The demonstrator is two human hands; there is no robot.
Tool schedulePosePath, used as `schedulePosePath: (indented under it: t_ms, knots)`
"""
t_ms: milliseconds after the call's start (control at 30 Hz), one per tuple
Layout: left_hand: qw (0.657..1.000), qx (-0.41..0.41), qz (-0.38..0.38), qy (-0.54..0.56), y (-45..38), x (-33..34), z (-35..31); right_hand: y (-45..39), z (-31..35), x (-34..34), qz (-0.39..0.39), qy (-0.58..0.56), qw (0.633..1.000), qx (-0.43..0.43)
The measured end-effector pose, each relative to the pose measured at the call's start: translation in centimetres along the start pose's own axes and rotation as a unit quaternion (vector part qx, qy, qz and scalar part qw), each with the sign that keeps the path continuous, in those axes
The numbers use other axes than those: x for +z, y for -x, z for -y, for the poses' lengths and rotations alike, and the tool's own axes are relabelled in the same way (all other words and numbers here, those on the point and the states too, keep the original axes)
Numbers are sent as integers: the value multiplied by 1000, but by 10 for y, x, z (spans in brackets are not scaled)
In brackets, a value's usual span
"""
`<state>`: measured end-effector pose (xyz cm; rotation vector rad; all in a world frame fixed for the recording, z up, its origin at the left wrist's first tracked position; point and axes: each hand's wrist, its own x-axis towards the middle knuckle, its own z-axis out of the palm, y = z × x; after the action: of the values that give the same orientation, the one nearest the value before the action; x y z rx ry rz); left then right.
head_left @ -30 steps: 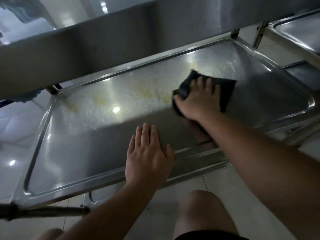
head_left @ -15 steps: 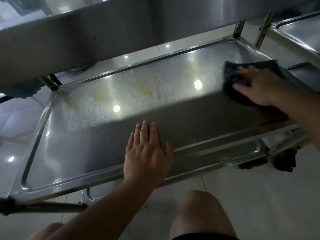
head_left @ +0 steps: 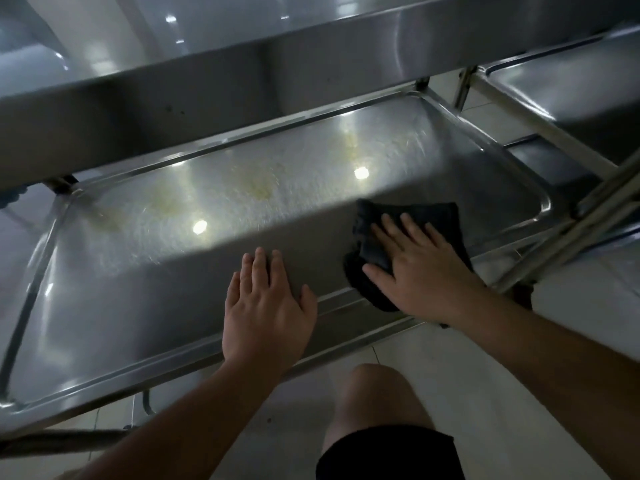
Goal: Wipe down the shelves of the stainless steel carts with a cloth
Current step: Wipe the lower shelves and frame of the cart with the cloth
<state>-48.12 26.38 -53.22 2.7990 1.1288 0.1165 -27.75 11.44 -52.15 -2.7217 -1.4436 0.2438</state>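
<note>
Steel lower shelf [head_left: 104, 306], yellowish stains at far side, above pale tiled floor [head_left: 519, 393]. One dark cloth [head_left: 440, 220], near-right on shelf. Right hand [head_left: 422, 271] flat, pressing cloth. Left hand [head_left: 266, 306] flat, released, on shelf. Second cart [head_left: 571, 84] far right.

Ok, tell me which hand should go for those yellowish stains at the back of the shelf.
Right. The right hand already presses the cloth flat on the shelf, nearer the stains. The left hand lies bare near the front rim, probably steadying the cart.
</note>
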Motion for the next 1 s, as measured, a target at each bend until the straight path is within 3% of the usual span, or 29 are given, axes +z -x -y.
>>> schedulePosePath:
  t_ms: [67, 133, 367, 500, 600, 833, 1000]
  knots:
    - [1000, 1, -2, 1, 1, 0, 0, -3, -16, -7, 23, 0, 996, -91]
    - [1000, 2, 1, -2, 1, 1, 0, -21, -46, -16, 29, -6, 994, -107]
    - [1000, -3, -22, 1, -2, 7, 2, -102, -132, -41, -31, -22, 992, 122]
    - [1000, -6, -19, 11, -3, 8, 4, -102, -131, -40, -37, -49, 958, 281]
    - [1000, -9, -15, 16, -3, 7, 4, -78, -120, -34, -33, -70, 936, 344]
    - [1000, -7, 7, 25, -3, 4, 2, -9, -94, -10, -36, -32, 940, 338]
    - [995, -21, 67, 64, -10, 3, 3, 19, -49, 0, -29, -28, 973, 228]
